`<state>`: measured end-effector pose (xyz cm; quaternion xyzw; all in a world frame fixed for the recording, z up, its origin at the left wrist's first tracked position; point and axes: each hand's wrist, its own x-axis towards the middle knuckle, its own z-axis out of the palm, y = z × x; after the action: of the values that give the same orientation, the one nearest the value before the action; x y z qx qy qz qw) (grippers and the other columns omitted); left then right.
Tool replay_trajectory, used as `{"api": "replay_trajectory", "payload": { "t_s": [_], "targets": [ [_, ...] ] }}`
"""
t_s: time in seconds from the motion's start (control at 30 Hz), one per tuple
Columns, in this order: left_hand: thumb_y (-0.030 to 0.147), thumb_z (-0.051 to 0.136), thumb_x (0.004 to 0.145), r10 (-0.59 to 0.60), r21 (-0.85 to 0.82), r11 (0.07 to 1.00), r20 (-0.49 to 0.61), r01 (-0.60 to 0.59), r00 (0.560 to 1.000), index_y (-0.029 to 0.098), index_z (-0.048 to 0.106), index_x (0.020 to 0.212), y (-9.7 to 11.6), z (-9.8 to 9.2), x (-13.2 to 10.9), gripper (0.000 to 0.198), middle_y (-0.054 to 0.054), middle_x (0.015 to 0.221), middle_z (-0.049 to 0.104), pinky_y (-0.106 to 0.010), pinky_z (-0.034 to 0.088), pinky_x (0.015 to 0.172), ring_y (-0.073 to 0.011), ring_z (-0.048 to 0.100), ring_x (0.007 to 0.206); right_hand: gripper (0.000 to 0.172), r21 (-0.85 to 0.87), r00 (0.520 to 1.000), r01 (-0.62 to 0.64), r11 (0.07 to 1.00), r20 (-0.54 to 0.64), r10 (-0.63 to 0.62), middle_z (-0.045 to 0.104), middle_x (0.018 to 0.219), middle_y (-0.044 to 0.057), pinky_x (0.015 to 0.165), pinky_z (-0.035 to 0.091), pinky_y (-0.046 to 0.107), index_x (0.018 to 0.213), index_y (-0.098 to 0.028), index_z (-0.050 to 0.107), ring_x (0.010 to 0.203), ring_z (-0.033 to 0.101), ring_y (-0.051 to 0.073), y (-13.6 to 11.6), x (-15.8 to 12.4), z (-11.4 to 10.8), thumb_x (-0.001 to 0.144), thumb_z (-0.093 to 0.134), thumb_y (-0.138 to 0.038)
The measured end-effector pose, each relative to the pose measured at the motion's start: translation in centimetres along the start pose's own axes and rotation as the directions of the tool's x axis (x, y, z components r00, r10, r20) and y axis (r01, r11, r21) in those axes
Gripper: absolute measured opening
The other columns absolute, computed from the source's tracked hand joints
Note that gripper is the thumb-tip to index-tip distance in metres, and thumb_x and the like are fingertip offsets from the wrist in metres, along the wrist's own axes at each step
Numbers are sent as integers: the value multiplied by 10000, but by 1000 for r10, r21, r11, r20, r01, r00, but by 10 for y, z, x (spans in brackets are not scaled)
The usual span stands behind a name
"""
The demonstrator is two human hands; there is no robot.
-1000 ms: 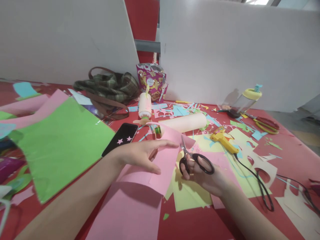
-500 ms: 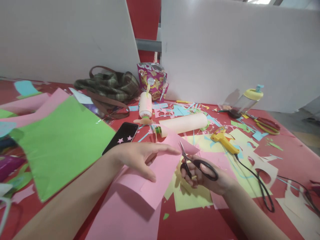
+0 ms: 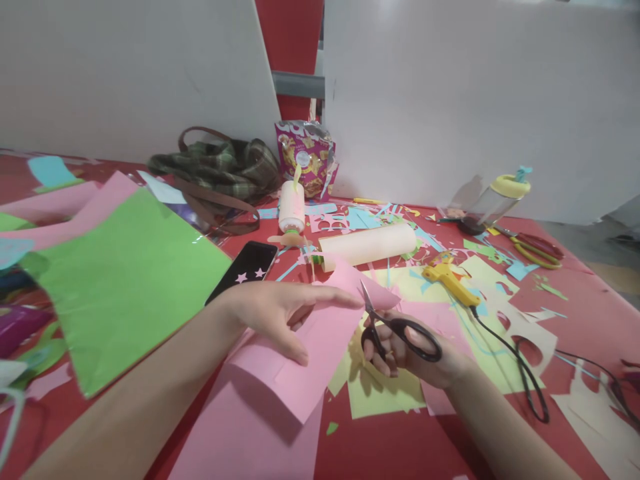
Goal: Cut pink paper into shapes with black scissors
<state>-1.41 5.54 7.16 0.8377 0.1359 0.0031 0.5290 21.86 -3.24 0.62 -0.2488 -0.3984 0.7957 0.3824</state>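
Observation:
My left hand [image 3: 283,317] is on a curved sheet of pink paper [image 3: 320,360], holding it with the thumb and index finger stretched across its top; the other fingers are partly hidden. The fingers of my right hand [image 3: 405,350] are in the black handles of a pair of scissors [image 3: 369,303]. Its handles are spread apart, and the blades point up and away at the paper's right side, close to my left index fingertip. Under the held sheet lies another pink sheet [image 3: 245,433]. Beneath my right hand is pale yellow paper [image 3: 385,400].
Beyond my hands lie a cream paper-covered roll [image 3: 370,245] and a phone [image 3: 245,267] with two pink stars. A yellow glue gun [image 3: 453,283] with a black cord rests at right. Green star-like paper [image 3: 130,280] is at left; a snack bag [image 3: 306,160] stands at the back.
The scissors' handles sit slightly farther apart, the outer loop having moved a little right. Both hands stay in nearly the same place; the view has shifted slightly.

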Motion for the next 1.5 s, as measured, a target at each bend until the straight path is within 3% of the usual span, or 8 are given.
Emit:
{"api": "replay_trajectory", "payload": {
  "t_s": [0.17,0.33,0.6,0.83,1.07,1.23,1.5],
  "targets": [
    [220,639,607,4,-6,1000,22,-4,1000,202,283,1265,-2,-1,0,749,-42,1312,330,-280,274,932,-230,279,1175,290,-2,1000,10,1000,-19,-10,583,726,46,465,338,233,896,-177,514,567,542,129,2,-1,-2,726,546,-410],
    [228,637,608,-2,15,1000,20,2,1000,205,281,1266,-2,-1,0,749,-38,1301,347,-270,310,906,-236,306,1158,359,-13,1000,1,1000,4,-1,594,756,65,463,330,234,978,-172,499,570,540,134,1,1,0,725,542,-423],
    [220,637,605,15,4,1000,46,-15,999,159,257,1275,-4,-1,2,773,-53,1318,311,-256,237,962,-229,248,1194,337,-45,1000,-8,999,2,8,585,768,73,473,306,233,907,-147,527,539,503,107,2,3,1,724,539,-430],
    [196,634,605,-9,-2,1000,49,9,999,177,257,1276,-2,-2,-1,770,-36,1299,337,-215,288,919,-219,290,1170,298,-35,1000,7,999,-13,-7,551,708,37,436,279,217,861,-153,522,504,481,98,3,4,0,719,553,-413],
    [199,632,610,37,-27,999,35,-36,999,160,288,1259,0,-3,0,736,-41,1311,323,-246,225,971,-226,242,1200,291,-31,999,11,999,39,-10,538,706,36,383,244,192,903,-148,502,452,453,73,1,3,0,746,528,-392],
    [196,631,610,38,-36,999,37,-37,999,176,282,1262,-1,-3,-1,740,-36,1314,319,-262,224,976,-228,239,1205,246,-48,999,5,999,44,-3,527,694,24,388,240,191,820,-152,493,440,441,60,-1,3,0,745,534,-383],
    [202,640,613,104,-73,992,32,-101,994,200,281,1261,-9,-1,-3,741,-37,1323,310,-275,209,983,-218,250,1208,257,-56,1000,9,998,21,-8,528,664,3,371,241,181,850,-176,449,423,441,53,1,2,-3,732,554,-379]
  ]
}}
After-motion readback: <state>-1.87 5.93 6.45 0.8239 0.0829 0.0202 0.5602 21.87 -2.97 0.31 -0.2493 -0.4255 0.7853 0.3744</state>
